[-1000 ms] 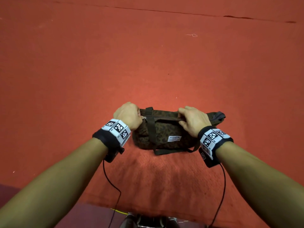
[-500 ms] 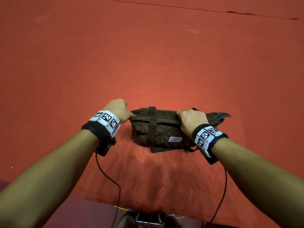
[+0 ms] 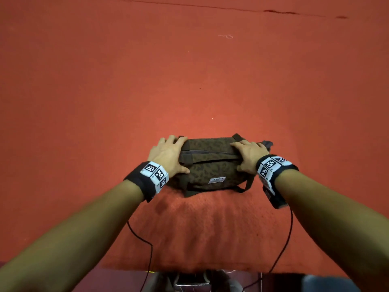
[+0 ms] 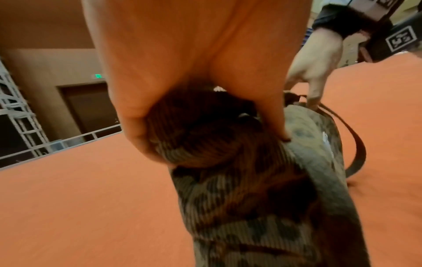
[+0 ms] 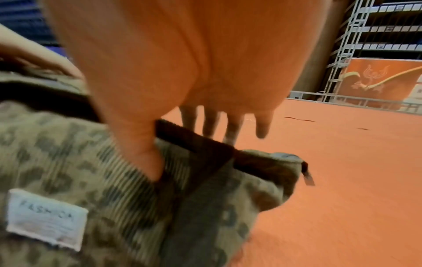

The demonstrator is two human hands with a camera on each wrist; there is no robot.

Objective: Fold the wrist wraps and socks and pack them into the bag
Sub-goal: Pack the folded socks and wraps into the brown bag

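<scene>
Red carpet (image 3: 189, 70) stretches across the hall floor, where a person steadies a camouflage bag (image 3: 210, 165) lying just ahead of them, its zip (image 3: 208, 152) appearing drawn closed along the top. The left hand (image 3: 168, 153) cups one end with spread fingers, thumb on the near face; the right hand (image 3: 249, 154) presses flat on the other end beside a dark strap (image 3: 245, 185). No wraps or socks are visible, presumably packed inside. Even pressure from both ends should settle the contents without snagging the loose strap underneath.
</scene>
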